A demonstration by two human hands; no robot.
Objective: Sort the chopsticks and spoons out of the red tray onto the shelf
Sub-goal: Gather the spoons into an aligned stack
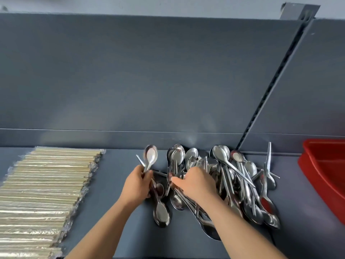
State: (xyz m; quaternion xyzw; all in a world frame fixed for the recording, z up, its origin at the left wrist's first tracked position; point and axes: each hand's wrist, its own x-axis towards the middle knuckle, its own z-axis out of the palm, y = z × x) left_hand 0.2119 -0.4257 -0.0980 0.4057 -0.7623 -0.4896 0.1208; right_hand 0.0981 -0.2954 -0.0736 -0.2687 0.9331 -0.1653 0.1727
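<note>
The left hand is gripping shiny steel spoons; the right hand is pinching a slim steel handle from the tangled pile beneath, best drawn lengthwise.

My bare forearms reach forward side by side. My left hand is curled round a bunch of spoons, thumb uppermost. Just right of it, my right hand lies palm down, fingertips bent downward; I cannot tell whether they grip anything.

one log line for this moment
left hand: grips spoons | right hand: on spoon pile | chopsticks: shelf left | red tray: right
</note>
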